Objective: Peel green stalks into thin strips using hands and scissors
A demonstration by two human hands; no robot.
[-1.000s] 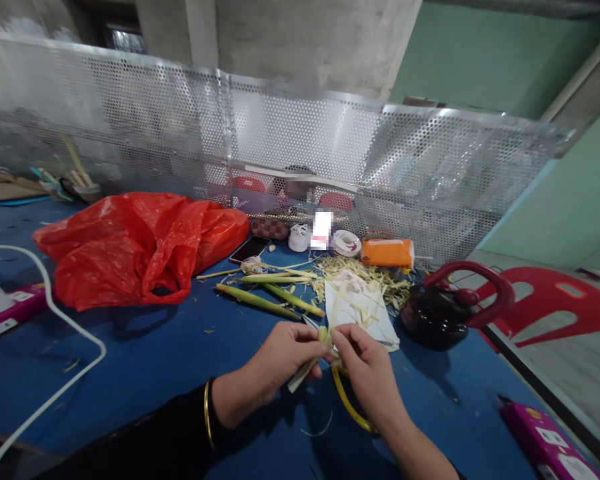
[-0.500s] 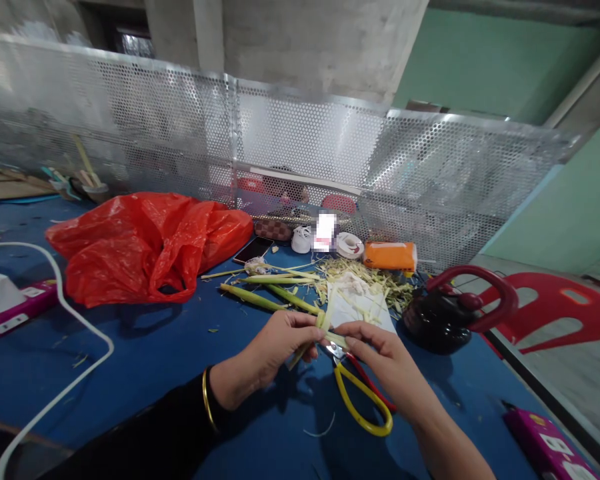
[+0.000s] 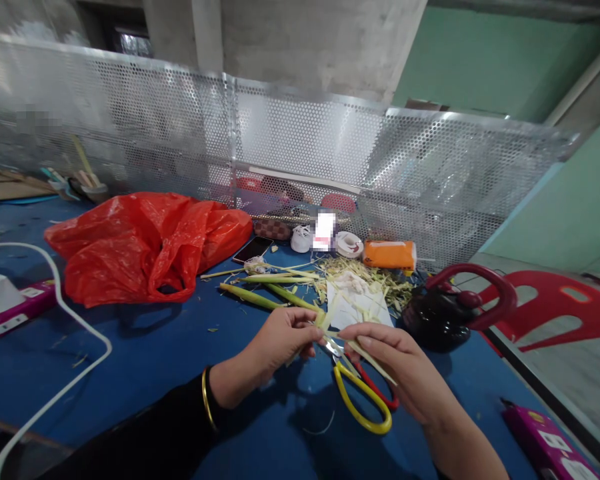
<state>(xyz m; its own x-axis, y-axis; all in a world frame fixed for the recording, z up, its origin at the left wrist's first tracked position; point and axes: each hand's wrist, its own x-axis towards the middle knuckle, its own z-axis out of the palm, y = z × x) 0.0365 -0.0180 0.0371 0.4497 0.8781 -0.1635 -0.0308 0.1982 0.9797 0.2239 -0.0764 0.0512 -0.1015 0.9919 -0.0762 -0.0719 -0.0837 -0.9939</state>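
My left hand is closed around a pale green plant stalk just above the blue table. My right hand pinches a thin strip peeled from that stalk and holds it out to the right. Scissors with one yellow and one red handle lie on the table under my hands. Beyond them are several more green stalks and a pile of pale peelings around a white paper sheet.
A red plastic bag sits at the left, a dark kettle with a red handle at the right. A white cable, pink boxes, a phone and an orange pack lie about. A perforated metal screen stands behind.
My right hand has pulled away to the right, peeling a strip off the stalk. The scissors beneath have come into fuller view. The left hand has stayed about where it was.
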